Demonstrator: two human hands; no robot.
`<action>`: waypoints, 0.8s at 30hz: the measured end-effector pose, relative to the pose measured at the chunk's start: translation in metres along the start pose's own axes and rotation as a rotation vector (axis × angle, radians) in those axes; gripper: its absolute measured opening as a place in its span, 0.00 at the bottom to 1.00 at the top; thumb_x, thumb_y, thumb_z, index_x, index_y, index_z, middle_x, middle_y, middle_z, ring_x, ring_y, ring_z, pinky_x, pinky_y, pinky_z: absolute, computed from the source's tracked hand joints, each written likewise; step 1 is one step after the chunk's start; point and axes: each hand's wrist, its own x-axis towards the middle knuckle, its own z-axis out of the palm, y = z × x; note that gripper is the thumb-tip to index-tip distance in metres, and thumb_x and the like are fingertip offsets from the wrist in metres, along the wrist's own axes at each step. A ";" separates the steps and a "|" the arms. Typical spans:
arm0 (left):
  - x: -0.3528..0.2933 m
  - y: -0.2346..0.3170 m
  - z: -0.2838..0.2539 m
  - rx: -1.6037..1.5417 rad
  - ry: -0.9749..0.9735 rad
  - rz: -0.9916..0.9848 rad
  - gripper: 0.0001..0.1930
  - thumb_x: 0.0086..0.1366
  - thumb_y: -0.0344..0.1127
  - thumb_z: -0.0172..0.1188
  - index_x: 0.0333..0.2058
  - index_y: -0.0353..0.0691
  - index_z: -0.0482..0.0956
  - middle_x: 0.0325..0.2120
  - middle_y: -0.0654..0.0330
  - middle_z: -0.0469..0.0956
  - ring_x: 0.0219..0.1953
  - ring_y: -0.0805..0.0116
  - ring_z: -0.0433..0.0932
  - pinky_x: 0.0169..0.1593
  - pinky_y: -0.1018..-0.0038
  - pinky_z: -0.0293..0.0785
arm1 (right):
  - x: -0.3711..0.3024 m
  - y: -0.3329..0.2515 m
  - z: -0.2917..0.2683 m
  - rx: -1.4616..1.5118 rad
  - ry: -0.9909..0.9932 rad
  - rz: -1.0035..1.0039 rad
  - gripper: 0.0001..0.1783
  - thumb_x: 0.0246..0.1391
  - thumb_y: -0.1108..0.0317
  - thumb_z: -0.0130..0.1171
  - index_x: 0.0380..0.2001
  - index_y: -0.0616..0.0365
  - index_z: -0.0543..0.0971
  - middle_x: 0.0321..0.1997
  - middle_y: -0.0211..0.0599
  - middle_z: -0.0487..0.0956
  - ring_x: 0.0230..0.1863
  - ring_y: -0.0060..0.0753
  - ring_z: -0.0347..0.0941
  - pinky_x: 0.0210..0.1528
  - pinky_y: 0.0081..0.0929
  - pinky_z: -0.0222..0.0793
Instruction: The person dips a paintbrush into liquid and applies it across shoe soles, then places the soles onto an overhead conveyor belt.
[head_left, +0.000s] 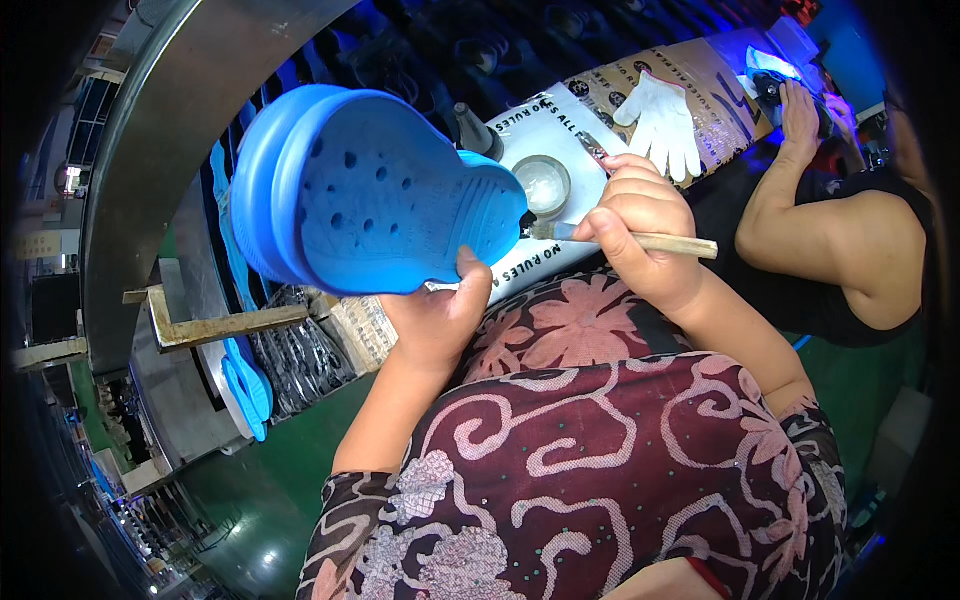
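My left hand (445, 310) grips a blue foam clog (370, 200) with round holes, its thumb over the rim near the narrow end. Thick ridged layers show along the clog's wide end. A flat brush (665, 243) with a wooden handle is held in my right hand (645, 220). Its bristles are at the clog's narrow end; whether they touch is unclear. A thin metal-tipped tool (592, 148) sticks out past my right fingers, apparently in the same hand. Just beyond the brush, a round container (545, 186) with pale contents stands on a white printed sheet (530, 125).
A white glove (660, 122) lies on printed brown paper (715, 90). Behind the container stands a dark conical object (476, 132). A curved metal frame (150, 130) rises at left, above blue strap-like pieces (245, 385). Another person's arm (775, 200) works at right under blue light.
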 end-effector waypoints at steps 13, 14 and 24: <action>0.004 -0.005 0.000 0.111 -0.055 0.222 0.18 0.45 0.19 0.57 0.39 0.28 0.75 0.35 0.52 0.77 0.34 0.61 0.78 0.40 0.71 0.73 | 0.002 -0.003 0.001 0.080 0.058 0.041 0.14 0.53 0.66 0.55 0.15 0.56 0.78 0.16 0.32 0.74 0.21 0.34 0.68 0.46 0.34 0.64; 0.004 -0.005 -0.001 0.100 -0.055 0.210 0.18 0.45 0.19 0.57 0.39 0.28 0.75 0.36 0.52 0.77 0.34 0.61 0.78 0.40 0.71 0.73 | 0.004 -0.003 0.002 0.067 0.083 0.022 0.12 0.51 0.67 0.56 0.15 0.56 0.78 0.15 0.32 0.73 0.21 0.34 0.68 0.47 0.34 0.63; 0.000 -0.002 0.000 0.002 -0.051 0.147 0.16 0.45 0.19 0.58 0.37 0.29 0.74 0.33 0.55 0.76 0.33 0.64 0.77 0.39 0.74 0.73 | 0.003 -0.007 -0.002 -0.061 0.064 0.011 0.12 0.49 0.68 0.58 0.14 0.55 0.77 0.15 0.31 0.71 0.21 0.34 0.68 0.48 0.35 0.63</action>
